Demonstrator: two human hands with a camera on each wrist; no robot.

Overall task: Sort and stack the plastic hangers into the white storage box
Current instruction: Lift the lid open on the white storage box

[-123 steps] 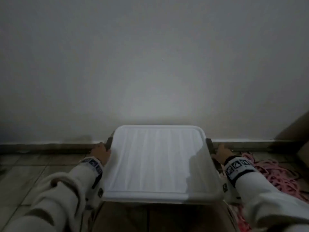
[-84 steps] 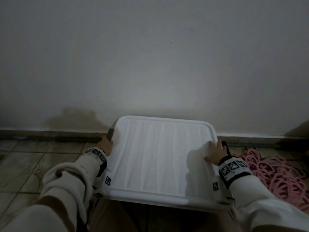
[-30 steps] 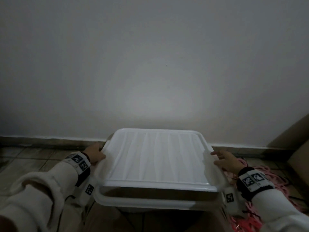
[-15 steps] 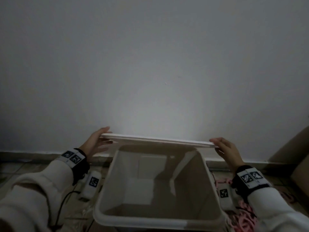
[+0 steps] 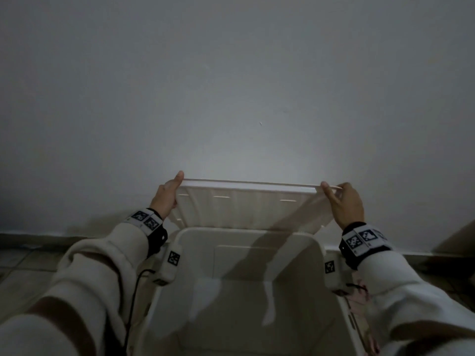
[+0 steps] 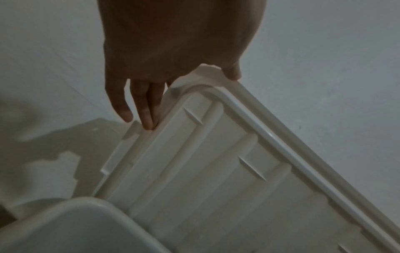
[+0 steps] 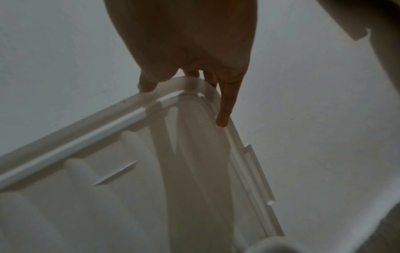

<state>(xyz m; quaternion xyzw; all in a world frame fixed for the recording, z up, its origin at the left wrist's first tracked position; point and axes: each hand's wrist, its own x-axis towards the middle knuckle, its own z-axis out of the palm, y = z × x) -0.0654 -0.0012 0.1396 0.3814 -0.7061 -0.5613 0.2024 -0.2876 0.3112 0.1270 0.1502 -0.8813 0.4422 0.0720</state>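
Note:
The white storage box (image 5: 319,244) stands open on the floor in front of me, and nothing shows inside it. Its ribbed white lid (image 5: 246,209) is tilted up on edge over the box's far rim, underside toward me. My left hand (image 5: 168,195) grips the lid's upper left corner, thumb on the top edge and fingers (image 6: 147,111) along the side. My right hand (image 5: 339,199) grips the upper right corner the same way, fingers (image 7: 225,106) down the side rim. A bit of the pink hangers (image 5: 361,291) shows on the floor right of the box, mostly hidden by my right sleeve.
A plain white wall (image 5: 231,98) with a dark skirting strip rises right behind the box. Tiled floor (image 5: 28,268) lies to the left. A brown cardboard-like edge (image 5: 460,237) shows at the far right.
Both hands unclipped the lid, lifted it off the box and swung it from flat to nearly upright toward the wall. The box interior is now exposed.

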